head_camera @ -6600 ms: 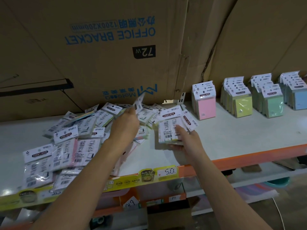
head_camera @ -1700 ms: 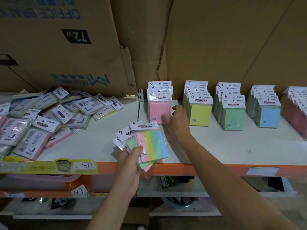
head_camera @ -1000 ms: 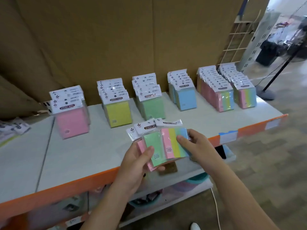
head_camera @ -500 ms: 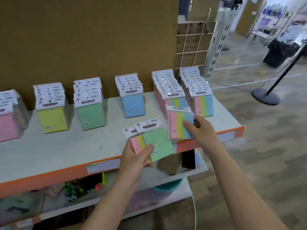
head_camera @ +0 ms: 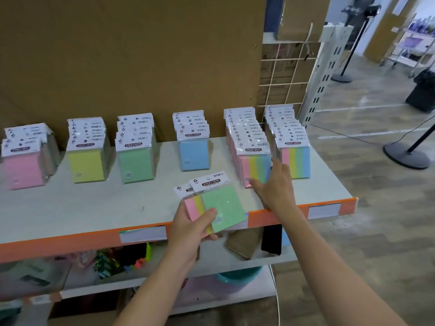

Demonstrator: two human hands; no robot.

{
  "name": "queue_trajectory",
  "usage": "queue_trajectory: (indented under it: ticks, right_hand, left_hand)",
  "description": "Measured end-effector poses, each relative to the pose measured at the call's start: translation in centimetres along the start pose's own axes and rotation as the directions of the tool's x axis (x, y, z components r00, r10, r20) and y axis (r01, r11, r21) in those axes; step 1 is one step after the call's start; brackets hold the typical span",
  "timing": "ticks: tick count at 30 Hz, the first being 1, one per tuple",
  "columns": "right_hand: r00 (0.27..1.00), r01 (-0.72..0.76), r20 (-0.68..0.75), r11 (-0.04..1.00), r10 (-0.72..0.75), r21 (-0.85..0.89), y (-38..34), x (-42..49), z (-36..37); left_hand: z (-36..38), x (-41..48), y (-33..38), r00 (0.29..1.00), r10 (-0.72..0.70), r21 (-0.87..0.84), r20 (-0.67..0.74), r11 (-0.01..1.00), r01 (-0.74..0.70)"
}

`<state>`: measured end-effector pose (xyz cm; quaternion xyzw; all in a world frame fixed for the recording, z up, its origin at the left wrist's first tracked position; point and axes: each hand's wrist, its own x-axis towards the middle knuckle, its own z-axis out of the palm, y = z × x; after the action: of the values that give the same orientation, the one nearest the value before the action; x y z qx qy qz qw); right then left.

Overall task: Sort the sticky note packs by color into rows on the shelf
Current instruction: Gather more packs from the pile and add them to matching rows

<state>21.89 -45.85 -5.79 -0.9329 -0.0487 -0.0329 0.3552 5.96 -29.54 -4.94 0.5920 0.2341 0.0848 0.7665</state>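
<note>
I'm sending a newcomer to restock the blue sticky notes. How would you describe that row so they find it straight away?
Find the white shelf with the orange front edge, backed by brown cardboard. It carries six rows; the blue row is fourth from the left, between the green row and a striped row. It alone is plain blue all over.

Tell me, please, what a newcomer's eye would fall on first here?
Tidy rows of pastel sticky note packs stand on the white shelf: a pink row, a yellow row, a green row, a blue row, then two striped multicolour rows at the right end. In front, the left hand grips a fan of packs with a green pack on top, and the right hand touches the front pack of the inner striped row.
</note>
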Motion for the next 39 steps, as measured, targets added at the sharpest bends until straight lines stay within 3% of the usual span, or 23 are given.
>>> queue_trajectory:
  ticks: [6, 9, 12, 15, 17, 22, 26, 33, 39]
  right_hand:
    - [0.999, 0.009, -0.043, 1.000, -0.008, 0.029, -1.1, -0.5, 0.1]
    - [0.997, 0.018, -0.079, 0.986, -0.005, 0.167, -1.3, -2.4, -0.3]
    - [0.984, 0.009, 0.159, 0.916, -0.079, 0.400, -2.7, -4.4, -0.7]
    - [0.850, 0.048, 0.450, 0.891, -0.274, 0.452, -4.3, -5.4, -0.1]
    - [0.816, 0.038, 0.496, 0.883, -0.298, 0.468, -5.6, -5.4, 1.0]
    - [0.901, -0.033, 0.381, 0.845, -0.206, 0.533, -10.3, -4.6, 5.5]
    - [0.938, 0.024, 0.304, 0.905, -0.167, 0.424, -15.4, -3.1, 10.2]
    - [0.951, 0.181, 0.213, 0.963, -0.223, 0.199, -20.1, -2.4, 16.4]
    - [0.973, 0.128, 0.177, 0.983, -0.151, 0.135, -20.9, -2.9, 16.8]
  left_hand:
    - [-0.3, 0.3, -0.1, 0.999, 0.031, -0.001, 0.016, 1.000, -0.031]
    - [-0.5, 0.4, 0.0, 0.998, 0.066, 0.008, 0.001, 0.998, -0.066]
    - [-1.0, 0.5, 0.3, 0.994, 0.109, 0.029, -0.031, 0.994, -0.108]
    - [-2.5, 0.7, 0.9, 0.987, 0.144, 0.042, -0.069, 0.989, -0.142]
    - [-4.0, 0.6, 1.5, 0.980, 0.171, 0.075, -0.100, 0.984, -0.164]
    - [-10.6, 1.0, 2.7, 0.947, 0.202, 0.137, -0.251, 0.976, -0.172]
    - [-15.8, 1.2, 3.8, 0.918, 0.220, 0.133, -0.329, 0.974, -0.185]
    - [-20.0, 1.5, 4.6, 0.966, 0.142, 0.070, -0.217, 0.989, -0.130]
    - [-20.5, 1.9, 4.3, 0.988, 0.139, 0.173, -0.064, 0.977, -0.126]
